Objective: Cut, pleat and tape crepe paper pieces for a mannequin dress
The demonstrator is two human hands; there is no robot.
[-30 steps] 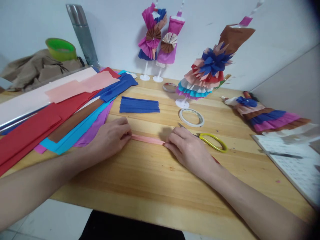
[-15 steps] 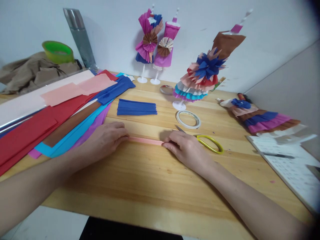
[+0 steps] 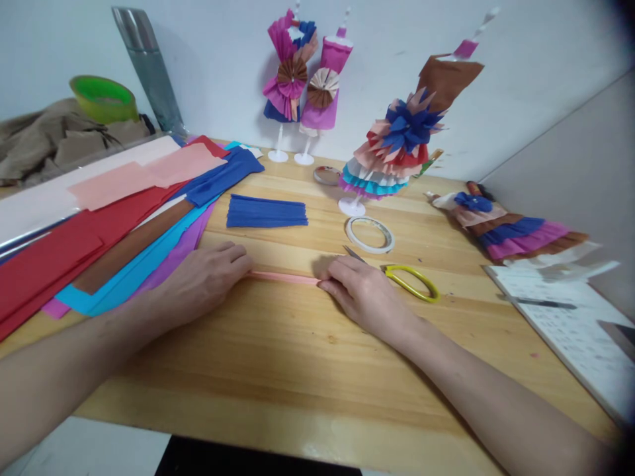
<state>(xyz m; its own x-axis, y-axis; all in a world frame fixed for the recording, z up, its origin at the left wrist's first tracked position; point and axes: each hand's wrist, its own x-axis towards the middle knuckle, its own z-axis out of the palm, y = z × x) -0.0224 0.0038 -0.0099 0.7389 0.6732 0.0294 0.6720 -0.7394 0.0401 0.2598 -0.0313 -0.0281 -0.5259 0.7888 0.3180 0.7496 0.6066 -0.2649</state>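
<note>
A narrow folded strip of pink crepe paper point(image 3: 285, 277) lies low over the wooden table, stretched between my two hands. My left hand point(image 3: 211, 281) is closed on its left end. The right end is pinched between thumb and fingers of my right hand point(image 3: 360, 291). Just behind the strip lies a pleated piece of blue crepe paper point(image 3: 268, 211). Scissors with yellow handles point(image 3: 414, 283) rest beside my right hand, which partly hides them. Behind them is a roll of white tape point(image 3: 370, 235).
Coloured crepe paper sheets point(image 3: 133, 225) cover the table's left side. Small dress forms in paper dresses point(image 3: 325, 86) stand at the back; another paper dress point(image 3: 516, 225) lies at the right. A pen point(image 3: 543, 303) rests on a white printed sheet point(image 3: 555, 337). A bottle point(image 3: 149, 73) leans at the back left.
The whole view has shifted slightly, so everything appears a little further left. Both hands keep the same hold on the pink strip.
</note>
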